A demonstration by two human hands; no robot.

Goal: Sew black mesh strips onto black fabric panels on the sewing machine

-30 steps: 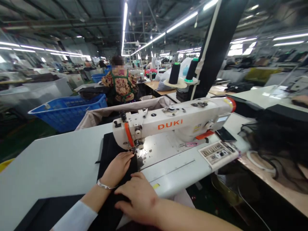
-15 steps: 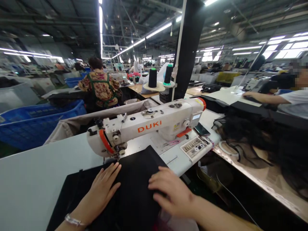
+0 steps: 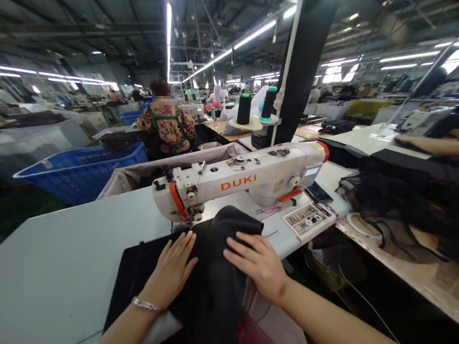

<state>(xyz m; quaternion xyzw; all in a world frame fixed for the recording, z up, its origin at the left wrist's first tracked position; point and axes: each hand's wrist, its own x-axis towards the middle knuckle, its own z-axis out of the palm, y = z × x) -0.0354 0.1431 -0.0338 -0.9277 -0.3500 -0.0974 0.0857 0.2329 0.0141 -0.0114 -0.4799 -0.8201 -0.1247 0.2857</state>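
Observation:
Black fabric (image 3: 211, 282) lies on the pale sewing table (image 3: 68, 258), its near part hanging over the front edge. It reaches under the needle end of a white sewing machine (image 3: 236, 186) marked DUKI. My left hand (image 3: 175, 267) rests flat on the fabric, fingertips close to the presser foot (image 3: 191, 225). Over on the right part, my right hand (image 3: 256, 265) presses the cloth with its fingers stretched out. Beyond that hand, the fabric's far right corner is lifted into a rounded fold.
Right of the machine are a tray of bobbins (image 3: 309, 220), pink thread snips (image 3: 270, 209) and a phone (image 3: 319, 192). Thread cones (image 3: 244, 109) stand behind. A blue basket (image 3: 89, 177) is at the left, sheer black cloth (image 3: 390, 186) at the right. A co-worker (image 3: 168, 119) sits ahead.
The view has turned left, shifting everything rightward. The fabric's right part, flat before, is now bunched up in a fold. My right hand's fingers have straightened and spread.

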